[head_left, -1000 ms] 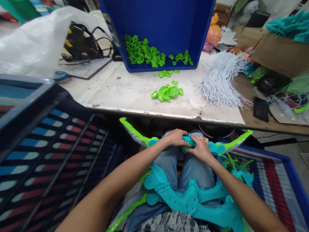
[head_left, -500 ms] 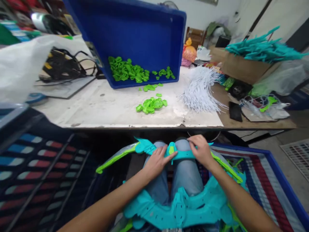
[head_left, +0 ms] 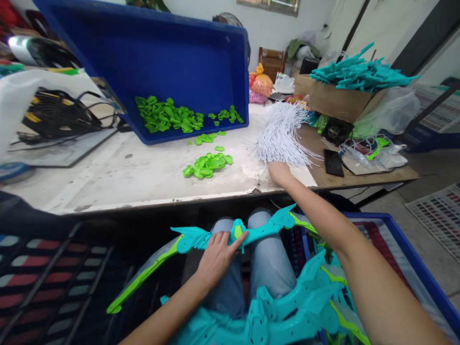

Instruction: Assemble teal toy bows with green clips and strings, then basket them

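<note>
My left hand (head_left: 217, 254) grips the middle of a teal and lime-green toy bow (head_left: 266, 228) that lies across my knees. My right hand (head_left: 279, 173) is stretched out over the table edge, reaching into the near end of a bundle of white strings (head_left: 282, 134); its fingers are mostly hidden. A small heap of green plastic pieces (head_left: 205, 165) lies on the white table (head_left: 143, 177), left of that hand. More teal bow parts (head_left: 287, 306) are piled on my lap.
A tilted blue crate (head_left: 151, 52) at the back spills green pieces (head_left: 167, 115). A cardboard box of teal parts (head_left: 355, 76) and a black phone (head_left: 332, 162) sit at right. A dark crate (head_left: 53, 268) stands at left, a blue one (head_left: 413, 268) at right. A black fan (head_left: 53, 115) lies at far left.
My right hand has let go of the bow and moved up to the white strings on the table. The left hand keeps hold of the bow, which has tilted. The camera has lifted.
</note>
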Action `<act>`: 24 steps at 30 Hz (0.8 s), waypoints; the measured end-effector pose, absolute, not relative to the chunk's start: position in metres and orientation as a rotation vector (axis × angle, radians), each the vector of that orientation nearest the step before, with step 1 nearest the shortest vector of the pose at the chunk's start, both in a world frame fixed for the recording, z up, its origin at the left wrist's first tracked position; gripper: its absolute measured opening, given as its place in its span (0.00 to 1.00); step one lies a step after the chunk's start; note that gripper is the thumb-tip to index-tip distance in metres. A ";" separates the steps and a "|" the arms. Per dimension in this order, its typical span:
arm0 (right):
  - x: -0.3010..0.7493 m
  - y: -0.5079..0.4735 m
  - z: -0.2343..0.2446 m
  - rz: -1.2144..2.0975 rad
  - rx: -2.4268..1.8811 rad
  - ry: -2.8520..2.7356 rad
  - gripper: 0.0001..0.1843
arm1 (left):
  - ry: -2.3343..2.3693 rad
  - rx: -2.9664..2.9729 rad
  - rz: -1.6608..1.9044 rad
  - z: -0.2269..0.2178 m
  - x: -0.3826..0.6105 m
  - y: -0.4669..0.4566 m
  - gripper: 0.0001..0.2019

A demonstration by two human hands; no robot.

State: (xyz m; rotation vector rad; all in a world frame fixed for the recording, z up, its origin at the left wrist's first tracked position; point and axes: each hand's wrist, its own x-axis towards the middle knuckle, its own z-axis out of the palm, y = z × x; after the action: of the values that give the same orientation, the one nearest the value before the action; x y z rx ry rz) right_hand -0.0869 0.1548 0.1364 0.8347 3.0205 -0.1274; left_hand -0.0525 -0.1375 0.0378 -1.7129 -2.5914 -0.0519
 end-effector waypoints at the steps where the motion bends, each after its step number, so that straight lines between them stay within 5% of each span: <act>1: -0.087 0.154 0.139 -0.143 0.818 3.011 0.15 | -2.589 -1.707 -0.044 0.038 -0.052 -0.137 0.26; 9: 0.058 0.177 0.155 -0.497 0.691 2.831 0.13 | -2.519 -1.701 -0.175 0.045 -0.054 -0.140 0.27; 13: 0.192 0.175 0.138 -1.276 0.491 2.299 0.04 | -2.403 -1.857 -0.537 0.062 -0.044 -0.123 0.16; 16: 0.258 0.162 0.116 -1.840 0.873 2.239 0.12 | -2.499 -2.186 -0.843 0.068 -0.017 -0.083 0.15; 20: 0.276 0.145 0.084 -1.975 1.607 2.606 0.17 | -2.929 -2.313 -1.562 0.052 0.032 -0.010 0.15; 24: 0.258 0.135 0.058 -1.610 1.666 2.952 0.15 | -3.409 -1.443 -2.645 0.026 0.070 0.044 0.11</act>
State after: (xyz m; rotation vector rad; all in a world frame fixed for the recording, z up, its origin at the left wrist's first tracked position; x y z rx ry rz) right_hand 0.2583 0.1346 0.0578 1.6662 2.9517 -1.6099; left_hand 0.0701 0.0443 0.0256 -1.4431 -3.4093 -2.6445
